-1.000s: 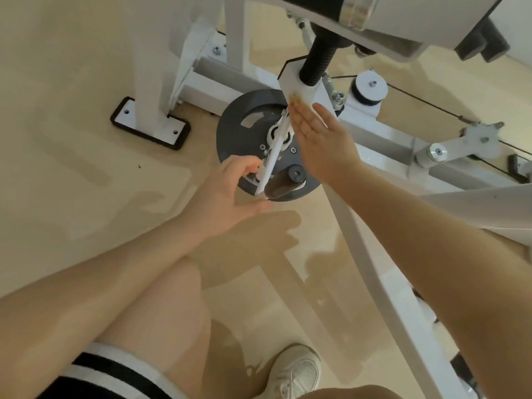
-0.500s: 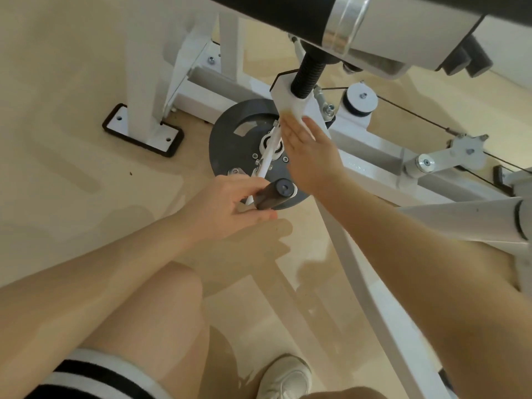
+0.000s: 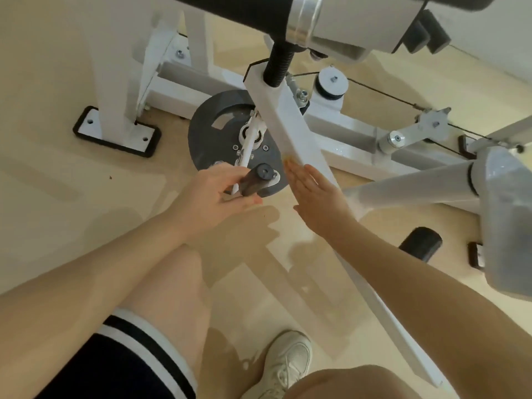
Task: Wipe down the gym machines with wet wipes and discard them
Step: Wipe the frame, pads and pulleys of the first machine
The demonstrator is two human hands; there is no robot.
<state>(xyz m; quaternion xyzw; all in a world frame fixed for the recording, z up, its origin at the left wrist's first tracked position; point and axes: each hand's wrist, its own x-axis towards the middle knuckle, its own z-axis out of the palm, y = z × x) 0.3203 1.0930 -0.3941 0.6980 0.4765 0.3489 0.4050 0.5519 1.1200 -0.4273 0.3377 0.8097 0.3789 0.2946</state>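
The wiping was under way, and by the look of things nowhere near finished. The right hand (image 3: 313, 197) lay flat with its fingers (image 3: 299, 177) straight against the sloping white arm (image 3: 288, 125) of the gym machine (image 3: 374, 18), pressed at the arm's lower stretch. A small yellowish patch (image 3: 288, 160) showed just above the fingertips; whether that was the edge of the wet wipe, or where the wipe sat at all, could not be told, since the palm hid whatever lay beneath it. The left hand (image 3: 213, 197) curled round the dark handle (image 3: 254, 180) of the crank in front of the grey disc (image 3: 230, 139), seemingly to steady it. Judging from this, one arm was being cleaned, while the rest of the frame, the pulleys (image 3: 331, 83) and the black padded roller (image 3: 230, 12) looked yet to be done, and no bin for discarding was in view.

Compared with a second earlier, the right hand had slid down the white arm, from close under the black threaded post (image 3: 277, 64) to the arm's lower part. The left hand had closed more firmly on the handle, and the view had tilted so that more of the roller and a black pad (image 3: 420, 243) at the right came in.
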